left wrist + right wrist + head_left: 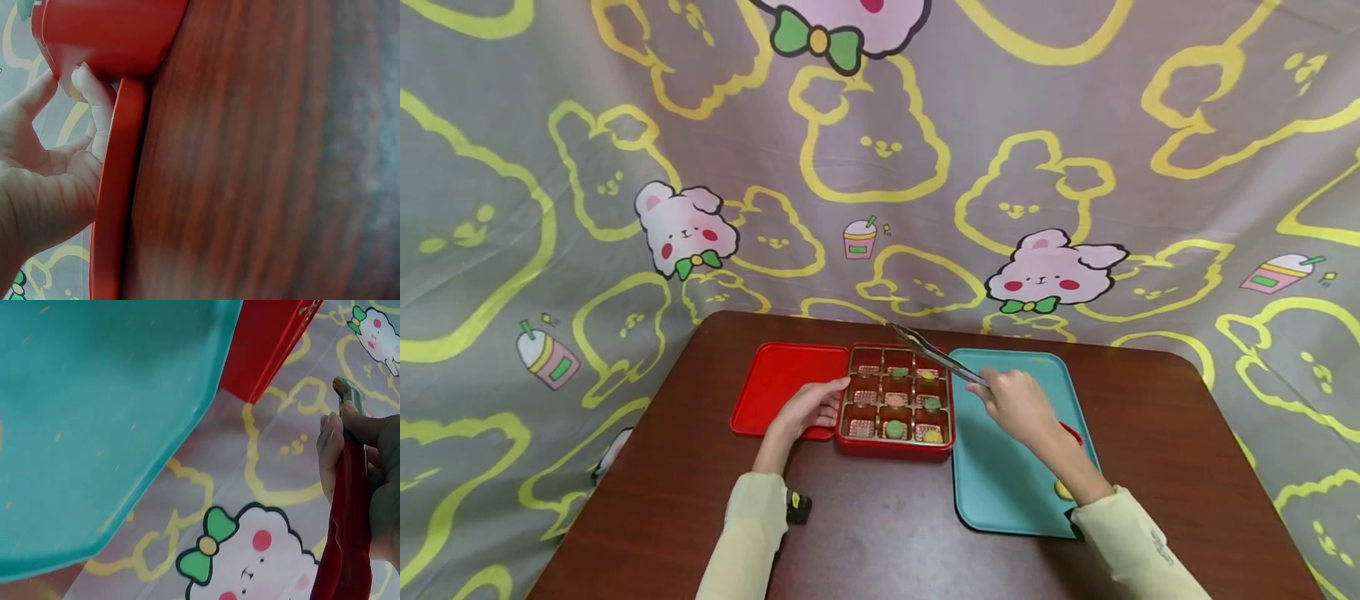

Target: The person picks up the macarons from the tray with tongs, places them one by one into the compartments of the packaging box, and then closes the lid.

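Red-handled tongs [951, 364] nearest the right wrist camera, grasped in the right hand [1018, 404], fingers curled round the handle. Metal end slants up and left, seen across the upper right of a red box [895, 451]; cannot tell whether the tips hold anything. Box on the table, nine compartments, three by three. Small pieces [895, 429] in middle and right columns: green, yellow, pink. Left hand [808, 408] loose, unclenched; fingertips touch the box's left side. Under that hand, a shallow red lid [786, 379], flat, beside the box. Right of the box: teal tray [992, 492], yellow piece [1061, 489] on it, partly hidden by the forearm. Brown table [880, 525] beneath; patterned cloth [955, 100] behind, yellow outlines, pink-cheeked bunnies.
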`<state>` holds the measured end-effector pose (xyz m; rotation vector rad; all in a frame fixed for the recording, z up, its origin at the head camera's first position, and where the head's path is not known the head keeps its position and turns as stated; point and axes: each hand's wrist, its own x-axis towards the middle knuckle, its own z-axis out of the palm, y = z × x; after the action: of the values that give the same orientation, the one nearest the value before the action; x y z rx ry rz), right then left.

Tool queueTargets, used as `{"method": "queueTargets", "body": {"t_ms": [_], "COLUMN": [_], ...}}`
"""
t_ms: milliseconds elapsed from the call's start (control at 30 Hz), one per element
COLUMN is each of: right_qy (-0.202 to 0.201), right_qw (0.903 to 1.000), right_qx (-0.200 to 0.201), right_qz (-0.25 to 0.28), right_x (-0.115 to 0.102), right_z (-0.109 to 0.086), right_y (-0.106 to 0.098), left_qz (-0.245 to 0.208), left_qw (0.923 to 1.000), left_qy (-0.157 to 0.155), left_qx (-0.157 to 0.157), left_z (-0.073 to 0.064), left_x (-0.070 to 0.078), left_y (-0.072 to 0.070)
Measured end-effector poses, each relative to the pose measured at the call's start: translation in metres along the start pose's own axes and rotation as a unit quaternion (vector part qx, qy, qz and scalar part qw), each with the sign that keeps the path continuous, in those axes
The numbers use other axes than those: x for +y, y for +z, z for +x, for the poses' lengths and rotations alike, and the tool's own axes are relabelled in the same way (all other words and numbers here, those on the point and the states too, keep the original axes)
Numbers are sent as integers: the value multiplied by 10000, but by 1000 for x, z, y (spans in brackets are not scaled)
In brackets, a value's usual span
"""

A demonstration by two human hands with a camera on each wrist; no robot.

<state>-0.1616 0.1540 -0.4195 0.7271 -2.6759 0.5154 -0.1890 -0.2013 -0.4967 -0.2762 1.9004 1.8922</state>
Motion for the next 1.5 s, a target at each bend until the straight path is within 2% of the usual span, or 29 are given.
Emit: {"method": "queueTargets", "body": {"t_ms": [167, 433, 700, 900, 1267, 1400, 1500], "right_qy": [-8, 116, 247, 322, 243, 452, 698], "right_qw": [9999, 9996, 9991, 9981, 9975, 9964, 9954], "right_qx": [-61, -125, -276, -484, -658, -669, -422], "right_qz": [89, 213, 219, 206, 40, 268, 512], "right_x": [-9, -20, -27, -30, -38, -36, -32], "right_z": [10, 20, 27, 25, 29, 29, 29], "right_y": [10, 25, 36, 44, 57, 55, 48], "left_qz": [-21, -76, -87, -114, -132, -83, -43], "left_qw": [9998, 9995, 9998, 9997, 9998, 9998, 9998], "left_qy": [-168, -220, -150, -152, -53, -69, -87], "left_qx": [130, 221, 116, 171, 143, 159, 184], "left_z": [3, 1, 4, 2, 2, 3, 2], "left_x": [-1, -1, -1, -1, -1, -3, -3], "left_y": [-1, 2, 1, 1, -1, -2, -3]}}
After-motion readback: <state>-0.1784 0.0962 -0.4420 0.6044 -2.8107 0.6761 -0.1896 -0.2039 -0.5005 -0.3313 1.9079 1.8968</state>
